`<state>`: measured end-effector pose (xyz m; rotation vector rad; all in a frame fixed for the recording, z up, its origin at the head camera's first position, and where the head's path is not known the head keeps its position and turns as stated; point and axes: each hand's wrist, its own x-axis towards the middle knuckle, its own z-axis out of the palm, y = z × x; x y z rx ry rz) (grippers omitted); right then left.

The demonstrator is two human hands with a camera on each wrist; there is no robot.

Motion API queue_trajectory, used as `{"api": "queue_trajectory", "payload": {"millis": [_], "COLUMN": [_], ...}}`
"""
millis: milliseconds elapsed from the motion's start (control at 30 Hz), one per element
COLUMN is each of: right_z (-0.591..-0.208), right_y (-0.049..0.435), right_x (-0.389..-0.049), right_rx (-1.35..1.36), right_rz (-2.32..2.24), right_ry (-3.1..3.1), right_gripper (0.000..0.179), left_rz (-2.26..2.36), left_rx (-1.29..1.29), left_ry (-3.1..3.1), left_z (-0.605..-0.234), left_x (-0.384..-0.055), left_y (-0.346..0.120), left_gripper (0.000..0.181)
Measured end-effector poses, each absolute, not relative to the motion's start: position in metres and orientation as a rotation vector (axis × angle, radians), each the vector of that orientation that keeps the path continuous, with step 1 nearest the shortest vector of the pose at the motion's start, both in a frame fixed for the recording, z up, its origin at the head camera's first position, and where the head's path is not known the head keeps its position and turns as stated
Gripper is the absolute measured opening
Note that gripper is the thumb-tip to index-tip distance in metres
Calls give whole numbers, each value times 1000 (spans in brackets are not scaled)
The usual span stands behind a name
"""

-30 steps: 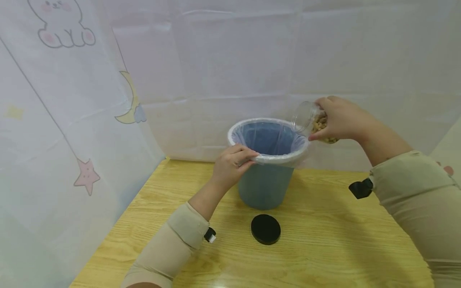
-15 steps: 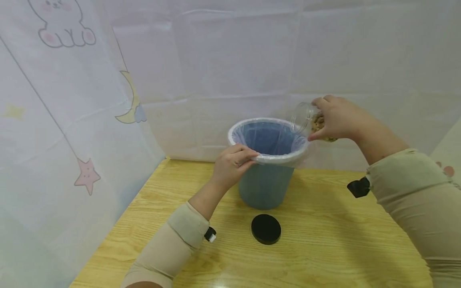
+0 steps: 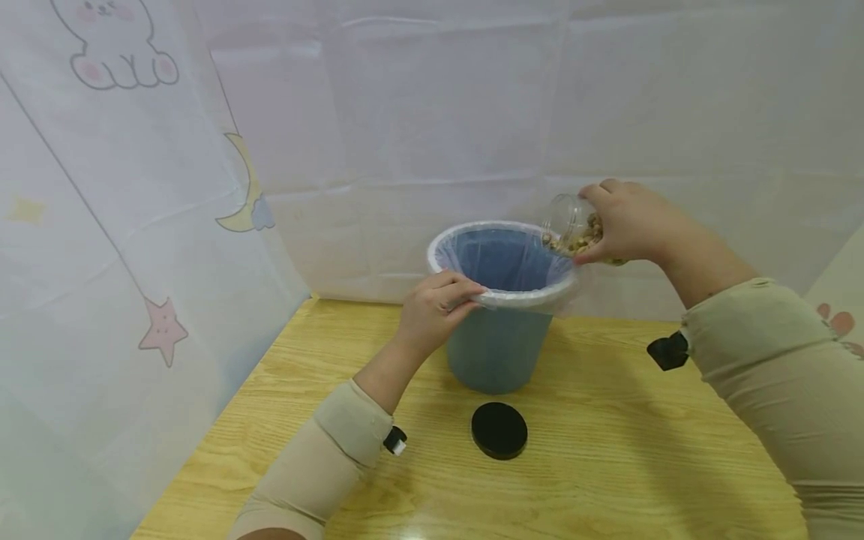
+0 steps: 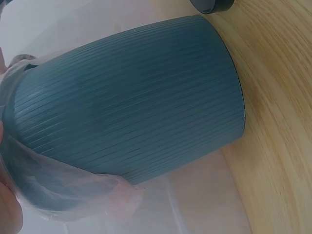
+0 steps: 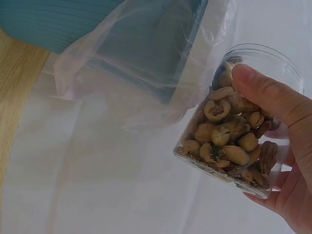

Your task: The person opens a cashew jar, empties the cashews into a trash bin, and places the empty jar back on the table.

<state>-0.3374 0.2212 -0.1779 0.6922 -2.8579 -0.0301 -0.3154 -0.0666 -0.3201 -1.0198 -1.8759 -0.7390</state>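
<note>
In the head view a blue trash can [image 3: 498, 349] stands at the back of the table, lined with a thin translucent bag [image 4: 53, 190] folded over its rim. My left hand [image 3: 432, 311] pinches the near left of that rim, fingers over the edge and thumb outside. At the right, my right hand [image 3: 631, 225] grips a clear jar [image 3: 564, 214] tilted sideways, its mouth over the can's right edge. Mixed nuts [image 5: 234, 131] lie in the jar, cashews among them, and some have reached its mouth. The can's bottom is hidden.
A round black lid [image 3: 499, 430] lies on the wooden table [image 3: 594, 465] in front of the trash can. Pale printed sheets [image 3: 439, 112] hang behind and to the left of the table.
My right hand has moved slightly left and tipped the jar further, and nuts have slid towards its mouth. My left hand and the trash can stay put.
</note>
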Motion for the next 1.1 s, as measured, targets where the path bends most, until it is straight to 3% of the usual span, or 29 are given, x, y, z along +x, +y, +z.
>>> {"api": "queue_trajectory", "payload": {"millis": [500, 1100], "right_z": [-174, -172], "right_y": [215, 213], "right_x": [-337, -340], "right_rx": [727, 736], "right_rz": [-167, -286], "right_ry": [-2826, -2823], "right_gripper": [97, 100], "left_rz": [-756, -743], "left_rx": [-1027, -1029], "left_ry": [-1868, -1879], "left_z": [-320, -322], "left_x": [-316, -320], "left_y": [-66, -68], "left_gripper": [19, 20]}}
